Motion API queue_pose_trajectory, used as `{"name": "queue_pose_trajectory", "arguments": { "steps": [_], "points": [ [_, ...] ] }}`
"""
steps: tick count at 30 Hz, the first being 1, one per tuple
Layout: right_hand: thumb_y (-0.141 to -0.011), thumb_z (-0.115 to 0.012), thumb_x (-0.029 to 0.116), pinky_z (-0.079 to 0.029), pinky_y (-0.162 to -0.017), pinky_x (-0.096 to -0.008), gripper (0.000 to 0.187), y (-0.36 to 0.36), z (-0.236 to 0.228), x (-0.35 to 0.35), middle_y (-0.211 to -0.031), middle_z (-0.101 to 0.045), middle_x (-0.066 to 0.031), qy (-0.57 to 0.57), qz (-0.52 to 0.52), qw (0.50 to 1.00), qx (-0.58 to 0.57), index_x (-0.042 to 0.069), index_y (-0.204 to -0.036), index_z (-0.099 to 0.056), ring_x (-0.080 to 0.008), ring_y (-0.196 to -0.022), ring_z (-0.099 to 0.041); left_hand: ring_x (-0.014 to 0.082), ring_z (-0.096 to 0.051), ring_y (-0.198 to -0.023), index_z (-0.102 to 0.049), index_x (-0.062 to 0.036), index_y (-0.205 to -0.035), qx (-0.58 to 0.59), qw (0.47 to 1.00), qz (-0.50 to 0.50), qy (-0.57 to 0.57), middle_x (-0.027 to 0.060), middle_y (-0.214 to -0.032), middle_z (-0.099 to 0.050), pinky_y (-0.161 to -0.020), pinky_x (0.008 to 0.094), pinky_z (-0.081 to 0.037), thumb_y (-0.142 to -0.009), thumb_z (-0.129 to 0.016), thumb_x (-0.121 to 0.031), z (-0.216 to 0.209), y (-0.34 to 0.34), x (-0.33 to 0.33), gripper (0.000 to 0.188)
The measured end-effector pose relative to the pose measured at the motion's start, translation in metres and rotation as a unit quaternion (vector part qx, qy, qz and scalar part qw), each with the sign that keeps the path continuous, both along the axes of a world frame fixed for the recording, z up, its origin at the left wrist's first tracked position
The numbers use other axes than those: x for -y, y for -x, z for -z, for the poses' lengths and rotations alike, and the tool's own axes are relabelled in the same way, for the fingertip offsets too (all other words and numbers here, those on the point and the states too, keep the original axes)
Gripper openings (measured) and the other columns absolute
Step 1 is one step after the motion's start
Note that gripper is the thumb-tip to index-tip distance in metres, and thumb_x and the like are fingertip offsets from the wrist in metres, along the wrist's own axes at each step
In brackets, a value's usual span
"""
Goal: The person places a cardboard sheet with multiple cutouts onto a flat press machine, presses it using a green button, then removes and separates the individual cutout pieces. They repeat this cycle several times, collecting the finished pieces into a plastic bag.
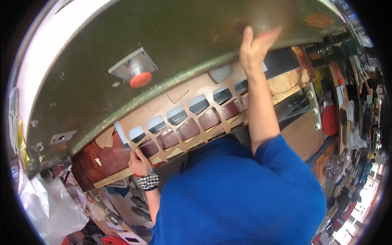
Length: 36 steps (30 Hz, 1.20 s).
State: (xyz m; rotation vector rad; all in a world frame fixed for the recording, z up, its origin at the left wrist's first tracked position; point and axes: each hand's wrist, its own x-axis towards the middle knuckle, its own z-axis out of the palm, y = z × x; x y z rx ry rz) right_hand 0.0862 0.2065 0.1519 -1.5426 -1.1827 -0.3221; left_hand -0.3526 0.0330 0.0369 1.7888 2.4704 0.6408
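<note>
A tan sheet (pixel 192 107), leather-like, lies across the work surface with rows of rounded cut-out openings. Dark red and pale blue show through them. At the sheet's near left corner is my left hand (pixel 140 162), its thumb and fingers closed on the edge; part of the fingers is hidden. My right hand (pixel 256 48) is raised over the sheet's far right part, before a large green machine panel (pixel 196 36). Its thumb and fingers are apart, and I see nothing in it. A smeared patch blurs the panel just beyond the fingertips. One grey cut-out piece (pixel 221 74) sits at the sheet's far edge.
A red button (pixel 141 79) on a metal plate juts from the green panel. The dark red board (pixel 104 163) extends left beyond the sheet. Clear plastic bags (pixel 53 208) hang at the lower left. To the right are a red round object (pixel 330 120) and cluttered shelves.
</note>
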Motion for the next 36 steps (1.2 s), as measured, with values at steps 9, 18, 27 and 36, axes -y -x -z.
{"name": "queue_pose_trajectory", "arguments": {
  "steps": [9, 18, 27, 36],
  "points": [
    [-0.087, -0.064, 0.043, -0.015, -0.118, -0.0503, 0.093, -0.02, 0.046, 0.035, -0.151, -0.02, -0.0364, 0.133, 0.071, 0.985, 0.088, -0.012, -0.147, -0.02, -0.0503, -0.142, -0.016, 0.0342, -0.067, -0.098, -0.065, -0.0086, -0.121, 0.008, 0.994, -0.042, 0.099, 0.017, -0.109, -0.07, -0.083, 0.0427, -0.053, -0.1, -0.043, -0.044, 0.01, 0.044, -0.062, 0.047],
    [-0.077, -0.067, 0.021, -0.052, -0.081, -0.0484, 0.023, -0.04, 0.124, 0.088, -0.078, -0.066, -0.0232, 0.195, 0.084, 0.969, -0.128, -0.001, -0.082, -0.066, -0.0401, -0.078, -0.067, 0.0324, -0.067, -0.099, -0.064, -0.0036, -0.12, 0.008, 0.987, 0.157, -0.016, 0.0177, -0.109, -0.07, -0.084, 0.0401, -0.054, -0.098, -0.049, -0.034, 0.048, -0.001, -0.081, 0.041],
    [-0.074, -0.066, 0.02, -0.053, -0.075, -0.0469, 0.021, -0.043, 0.114, 0.117, -0.082, -0.065, -0.0203, 0.238, 0.059, 0.949, -0.2, 0.005, -0.088, -0.067, -0.0378, -0.083, -0.066, 0.0302, -0.068, -0.099, -0.064, 0.0024, -0.12, 0.031, 0.998, 0.061, 0.001, 0.0186, -0.108, -0.07, -0.084, 0.0371, -0.055, -0.096, -0.055, -0.023, 0.057, 0.045, -0.068, 0.035],
    [-0.066, -0.081, 0.035, -0.038, -0.104, -0.0506, 0.087, 0.069, 0.084, 0.063, -0.13, -0.049, -0.0258, 0.199, -0.142, 0.969, 0.048, 0.001, -0.138, -0.045, -0.0424, -0.124, -0.043, 0.0415, -0.06, -0.071, -0.065, -0.0011, -0.086, 0.099, 0.992, 0.077, 0.013, 0.0221, -0.079, -0.064, -0.061, 0.0483, -0.045, -0.098, -0.053, -0.026, 0.03, 0.066, 0.017, 0.029]
  ]
}}
